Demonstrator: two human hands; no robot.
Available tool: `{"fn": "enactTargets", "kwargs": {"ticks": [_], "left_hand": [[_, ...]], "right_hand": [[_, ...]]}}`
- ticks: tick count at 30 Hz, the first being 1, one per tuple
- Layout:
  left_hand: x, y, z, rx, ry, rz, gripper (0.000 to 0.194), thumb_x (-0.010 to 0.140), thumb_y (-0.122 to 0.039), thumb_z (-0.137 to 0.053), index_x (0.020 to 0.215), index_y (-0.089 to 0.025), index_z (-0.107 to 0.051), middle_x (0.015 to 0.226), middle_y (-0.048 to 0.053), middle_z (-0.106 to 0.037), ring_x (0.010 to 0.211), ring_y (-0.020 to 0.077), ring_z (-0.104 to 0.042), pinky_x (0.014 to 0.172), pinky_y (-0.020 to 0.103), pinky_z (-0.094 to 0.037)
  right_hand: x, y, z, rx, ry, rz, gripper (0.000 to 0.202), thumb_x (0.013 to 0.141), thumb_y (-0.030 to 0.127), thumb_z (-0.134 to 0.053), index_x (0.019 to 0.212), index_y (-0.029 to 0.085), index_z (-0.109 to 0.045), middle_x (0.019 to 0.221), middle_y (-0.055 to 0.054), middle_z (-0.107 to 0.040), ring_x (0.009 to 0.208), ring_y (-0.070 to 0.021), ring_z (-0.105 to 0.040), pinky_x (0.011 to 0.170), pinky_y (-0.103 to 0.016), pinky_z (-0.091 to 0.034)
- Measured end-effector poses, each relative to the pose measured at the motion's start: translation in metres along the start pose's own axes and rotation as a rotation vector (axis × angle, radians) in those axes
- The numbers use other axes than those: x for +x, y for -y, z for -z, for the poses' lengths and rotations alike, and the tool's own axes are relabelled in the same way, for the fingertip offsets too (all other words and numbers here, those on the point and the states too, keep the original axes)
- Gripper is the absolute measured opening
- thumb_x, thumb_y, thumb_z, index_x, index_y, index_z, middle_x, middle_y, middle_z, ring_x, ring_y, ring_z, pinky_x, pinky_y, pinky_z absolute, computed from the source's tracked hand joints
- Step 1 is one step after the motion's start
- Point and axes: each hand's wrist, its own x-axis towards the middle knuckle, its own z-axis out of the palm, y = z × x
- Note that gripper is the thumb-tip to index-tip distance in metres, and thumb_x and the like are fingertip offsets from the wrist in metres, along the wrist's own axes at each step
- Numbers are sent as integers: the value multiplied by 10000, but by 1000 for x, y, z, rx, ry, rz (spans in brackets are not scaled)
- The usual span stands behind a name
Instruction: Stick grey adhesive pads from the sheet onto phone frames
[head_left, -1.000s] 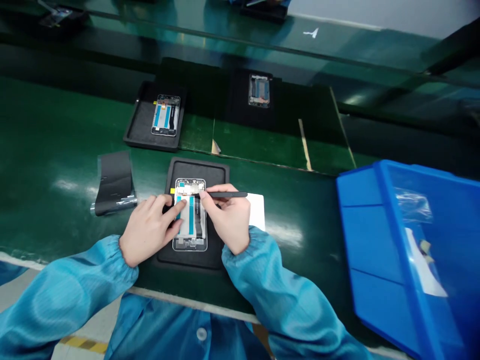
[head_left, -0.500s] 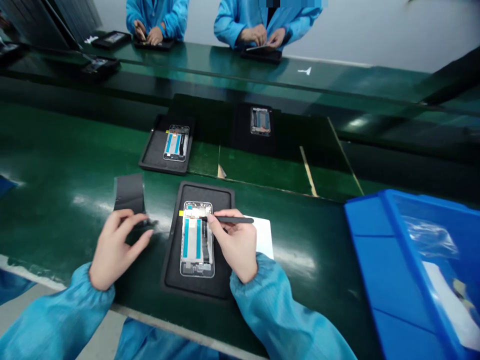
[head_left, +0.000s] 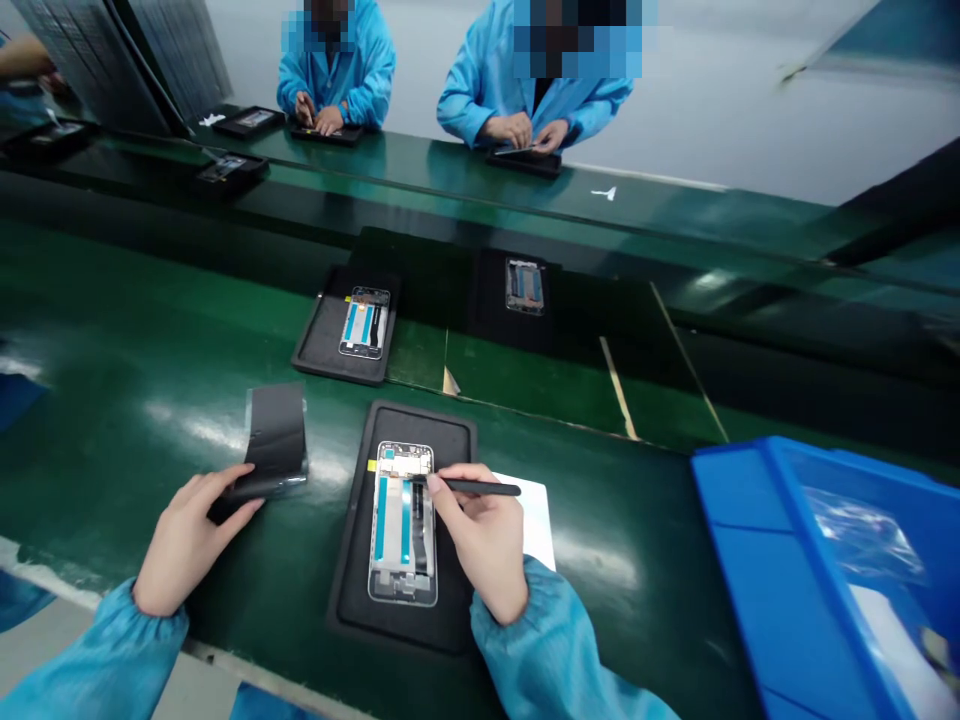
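Note:
A phone frame (head_left: 403,525) with blue strips and a yellow tab lies on a black tray (head_left: 457,620) in front of me. My right hand (head_left: 484,530) pinches black tweezers (head_left: 480,487), their tip over the upper part of the phone frame. Beneath that hand a white sheet (head_left: 541,510) shows partly. To the left, my left hand (head_left: 199,530) has thumb and fingers around the lower left edge of a dark film sheet (head_left: 277,430) on the green table.
Another tray (head_left: 322,335) with a phone frame (head_left: 365,322) stands beyond, and a further phone frame (head_left: 525,287) lies on black at the back. A blue bin (head_left: 780,560) is at right. Two people (head_left: 337,75) work across the table (head_left: 630,540).
My left hand has moved left and down from above the film's lower edge, and its fingers now close on the film. The view has tilted up. My right hand still holds the tweezers at the phone frame.

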Motion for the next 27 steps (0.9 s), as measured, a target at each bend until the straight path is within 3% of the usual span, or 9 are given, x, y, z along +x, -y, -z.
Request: {"fn": "enactTargets", "kwargs": {"ticks": [6,11,13,16,19,21,24,27], "left_hand": [[-6,-4,6,-189,6,119,544,776,-662,-681,1146,-265,-712,983,16,-752,720,169,-646,687,266,-553],[-8,-15,17,-447,108,231,486,720,-565,-776,1055,-216,-725,1033,57,-760,892,227,-716,777,301,-581],[-11,-25,21,-593,130,276,486,710,-521,-802,1059,-196,-709,989,67,-765,837,222,-725,737,298,-591],[-20,-42,25,-741,57,283,470,700,-458,-831,1058,-189,-687,940,67,-766,790,211,-729,715,288,-603],[-31,-56,26,-773,-3,243,424,706,-410,-841,1037,-199,-681,976,67,-764,815,211,-739,722,279,-615],[-36,-61,26,-780,0,194,380,731,-397,-827,1024,-205,-681,1021,69,-758,847,212,-744,748,280,-622],[-35,-63,25,-800,74,127,408,765,-378,-804,1114,-217,-665,1114,78,-741,939,220,-743,825,295,-620],[-28,-64,20,-882,149,130,552,765,-373,-812,1255,-220,-609,1096,75,-751,939,210,-742,822,284,-614]], "right_hand": [[4,5,6,40,37,-1,197,794,385,-770,838,214,-681,766,-35,-717,665,-188,-680,593,-297,-566],[1,7,7,135,139,22,90,861,309,-660,870,222,-676,808,-28,-684,761,-195,-647,719,-323,-533],[-3,14,0,197,247,-3,70,868,244,-599,850,222,-663,782,-19,-660,759,-193,-630,733,-326,-517],[-12,33,-19,116,390,-63,138,878,199,-539,862,222,-674,740,3,-627,726,-175,-607,716,-300,-493],[-23,51,-42,-81,540,-60,168,914,326,-593,977,219,-706,826,-2,-661,759,-165,-608,720,-282,-473],[-31,55,-54,-96,604,-62,229,883,420,-655,912,199,-706,722,24,-594,629,-126,-518,590,-247,-403],[-38,49,-66,-18,582,-111,285,857,453,-679,779,178,-682,550,81,-368,507,-84,-306,478,-234,-236],[-39,38,-69,8,504,-115,278,834,427,-710,739,166,-693,539,78,-387,522,-82,-317,497,-237,-248]]}}
